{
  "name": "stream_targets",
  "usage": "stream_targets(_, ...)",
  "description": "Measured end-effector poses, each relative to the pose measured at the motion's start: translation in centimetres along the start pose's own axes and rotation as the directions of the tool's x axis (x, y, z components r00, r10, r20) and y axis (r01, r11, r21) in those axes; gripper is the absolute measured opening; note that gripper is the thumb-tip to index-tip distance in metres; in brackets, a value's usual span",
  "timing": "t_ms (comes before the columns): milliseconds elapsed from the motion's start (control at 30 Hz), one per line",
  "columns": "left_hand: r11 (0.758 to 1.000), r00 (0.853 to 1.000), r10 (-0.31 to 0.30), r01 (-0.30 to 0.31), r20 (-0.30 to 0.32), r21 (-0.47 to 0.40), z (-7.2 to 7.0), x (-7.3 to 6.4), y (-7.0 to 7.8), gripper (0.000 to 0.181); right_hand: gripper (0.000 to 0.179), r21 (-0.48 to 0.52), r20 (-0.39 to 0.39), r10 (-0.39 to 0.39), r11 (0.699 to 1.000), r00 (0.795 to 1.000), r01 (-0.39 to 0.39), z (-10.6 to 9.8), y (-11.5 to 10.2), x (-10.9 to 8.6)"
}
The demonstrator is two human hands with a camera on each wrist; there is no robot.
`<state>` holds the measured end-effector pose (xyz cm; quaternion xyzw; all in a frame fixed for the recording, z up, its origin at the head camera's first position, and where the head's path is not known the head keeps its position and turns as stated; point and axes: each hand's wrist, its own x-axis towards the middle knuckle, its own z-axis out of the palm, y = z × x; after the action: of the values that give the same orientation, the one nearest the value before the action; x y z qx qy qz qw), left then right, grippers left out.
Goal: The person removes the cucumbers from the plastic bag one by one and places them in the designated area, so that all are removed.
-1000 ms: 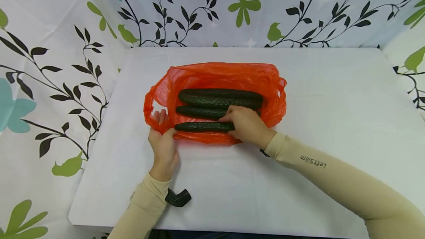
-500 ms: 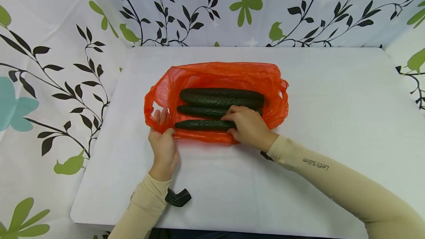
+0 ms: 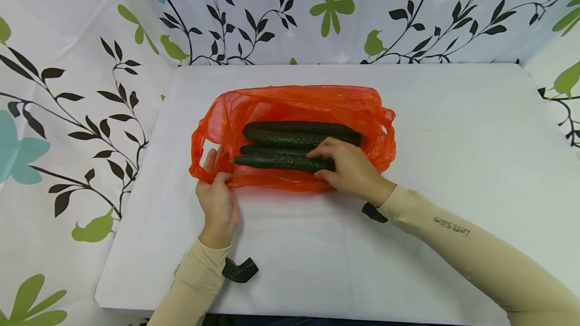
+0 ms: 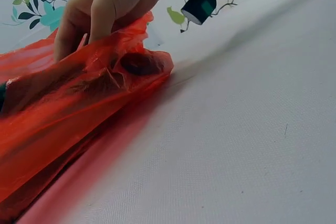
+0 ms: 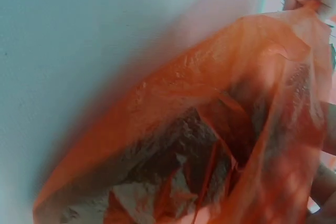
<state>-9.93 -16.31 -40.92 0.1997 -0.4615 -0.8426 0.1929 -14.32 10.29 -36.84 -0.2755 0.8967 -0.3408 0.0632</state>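
Note:
An orange-red plastic bag [image 3: 312, 95] lies with its mouth spread on the white table, several dark green cucumbers lengthwise inside. My left hand [image 3: 216, 210] pinches the bag's near left rim between thumb and fingers, its other fingers behind the handle loop. My right hand [image 3: 355, 167] grips the right end of the nearest cucumber [image 3: 281, 162]. That cucumber overlaps a middle cucumber [image 3: 263, 150]; thicker ones [image 3: 294, 135] lie behind. The left wrist view catches the right hand [image 4: 113, 6] reaching in behind the bag's wall. In the right wrist view, the crumpled bag [image 5: 184, 82] hides most of the cucumbers.
The white table [image 3: 453, 140] extends well to the right of the bag, its front edge close to the person. A leaf-patterned white cloth [image 3: 254, 14] hangs behind and at the sides. Black wrist devices [image 3: 240, 270] sit under both sleeves.
The nearest cucumber has risen from the bag's front side and shifted back, its tip now poking left over the middle one. The left hand has drawn the bag's rim slightly left.

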Motion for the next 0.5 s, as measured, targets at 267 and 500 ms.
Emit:
stream_targets(267, 1.000, 1.000, -0.009, 0.009, 0.001, -0.002, -0.1, 0.0, 0.3, 0.056, 0.038, 0.305, -0.031, -0.050, 0.951, 0.998, 0.057, -1.4, -0.6, -0.3)
stream_targets(500, 1.000, 1.000, -0.012, 0.012, -0.018, 0.003, 0.0, -0.2, 0.2, 0.057, 0.040, 0.559, -0.051, -0.057, 0.826, 0.997, 0.076, -2.9, -1.9, -0.3)
